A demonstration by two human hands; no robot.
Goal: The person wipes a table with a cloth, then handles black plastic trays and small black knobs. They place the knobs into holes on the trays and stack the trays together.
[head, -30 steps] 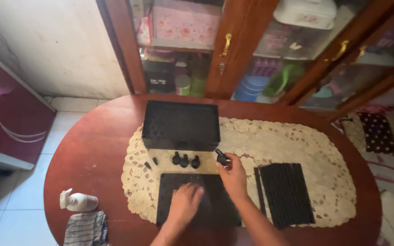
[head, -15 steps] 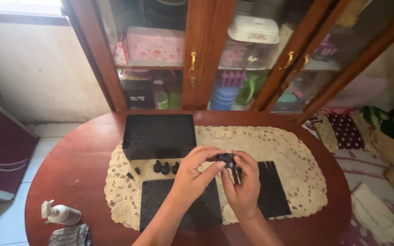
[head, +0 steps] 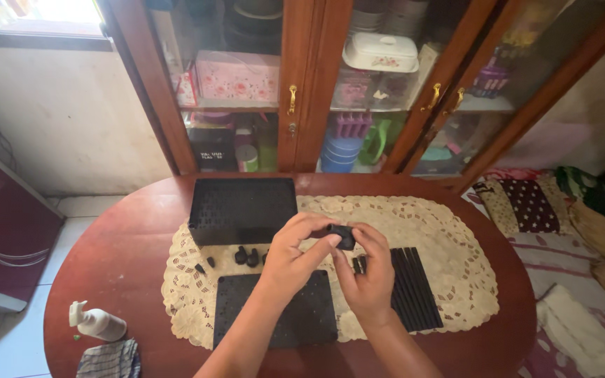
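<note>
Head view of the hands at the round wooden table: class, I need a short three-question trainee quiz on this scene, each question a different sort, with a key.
1. True or false: both the left hand and the right hand touch the small black part.
2. Multiple choice: the bundle of black strips lies A) on the lace mat, on the right hand's side; B) on the floor; C) inside the cabinet.
3. Fill in: the white bottle lies near the table's ____ edge, by a checked cloth.

Key: 1 true; 2 A; 3 left.
</note>
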